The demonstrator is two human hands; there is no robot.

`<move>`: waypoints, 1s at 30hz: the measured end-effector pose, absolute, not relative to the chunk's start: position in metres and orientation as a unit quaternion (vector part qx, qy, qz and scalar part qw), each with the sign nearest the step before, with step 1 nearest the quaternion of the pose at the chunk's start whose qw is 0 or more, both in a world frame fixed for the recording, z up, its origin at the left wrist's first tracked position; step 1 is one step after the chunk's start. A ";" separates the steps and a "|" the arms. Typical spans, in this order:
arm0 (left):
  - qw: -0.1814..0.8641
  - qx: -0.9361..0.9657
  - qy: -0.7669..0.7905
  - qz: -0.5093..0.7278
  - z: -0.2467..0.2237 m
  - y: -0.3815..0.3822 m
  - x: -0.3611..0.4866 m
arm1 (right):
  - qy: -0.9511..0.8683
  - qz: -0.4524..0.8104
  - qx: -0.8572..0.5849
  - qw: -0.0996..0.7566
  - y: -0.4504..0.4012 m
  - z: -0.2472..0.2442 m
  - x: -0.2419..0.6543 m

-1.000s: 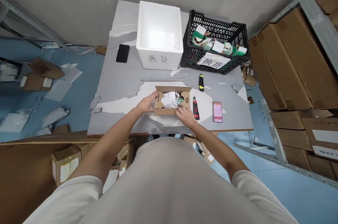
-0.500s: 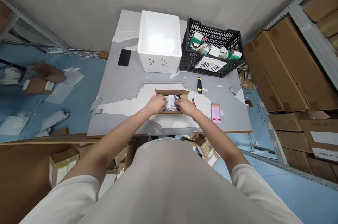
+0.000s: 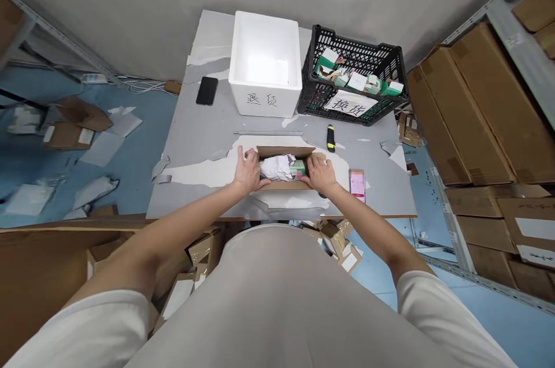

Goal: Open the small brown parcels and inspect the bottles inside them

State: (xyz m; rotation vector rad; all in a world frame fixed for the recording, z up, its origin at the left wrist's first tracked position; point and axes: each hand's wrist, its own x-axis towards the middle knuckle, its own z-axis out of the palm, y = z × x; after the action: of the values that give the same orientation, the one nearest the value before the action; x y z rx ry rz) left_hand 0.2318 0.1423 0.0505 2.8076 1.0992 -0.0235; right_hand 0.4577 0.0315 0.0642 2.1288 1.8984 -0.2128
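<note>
An open cardboard box (image 3: 286,152) lies on the table in front of me. Inside it are crumpled white paper (image 3: 276,167) and, at the right, a green and white small carton (image 3: 298,168), partly covered by the paper. My left hand (image 3: 247,171) grips the box's left end, its thumb along the near edge and a finger sticking up. At the right end my right hand (image 3: 319,173) holds the box, fingers over the far corner and thumb at the near edge.
Behind the box stand a white foam bin (image 3: 264,100) and a black crate (image 3: 355,115) of small cartons. A yellow-black cutter (image 3: 330,138), a pink-screened phone (image 3: 358,184) and a black phone (image 3: 207,90) lie on the table (image 3: 191,142). Shelved cartons (image 3: 485,108) line the right.
My hands have moved apart, from the paper inside to the two ends of the box. The paper and the green carton beside it now show more fully.
</note>
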 end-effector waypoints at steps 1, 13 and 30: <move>0.071 0.920 0.385 -0.007 0.045 0.142 0.226 | 0.648 -0.095 0.746 0.122 0.026 0.057 0.463; 0.122 0.917 0.381 0.002 0.045 0.147 0.217 | 0.669 -0.122 0.731 0.052 0.022 0.057 0.475; 0.245 0.892 0.338 -0.171 -0.003 0.173 0.293 | 0.740 -0.244 0.617 0.108 0.102 0.001 0.454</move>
State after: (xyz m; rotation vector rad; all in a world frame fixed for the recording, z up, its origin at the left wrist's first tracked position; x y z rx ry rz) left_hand 0.2933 0.1731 -0.0027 2.4361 0.9238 -0.4680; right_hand 0.4536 0.1025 0.0014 1.8165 2.1779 -0.7189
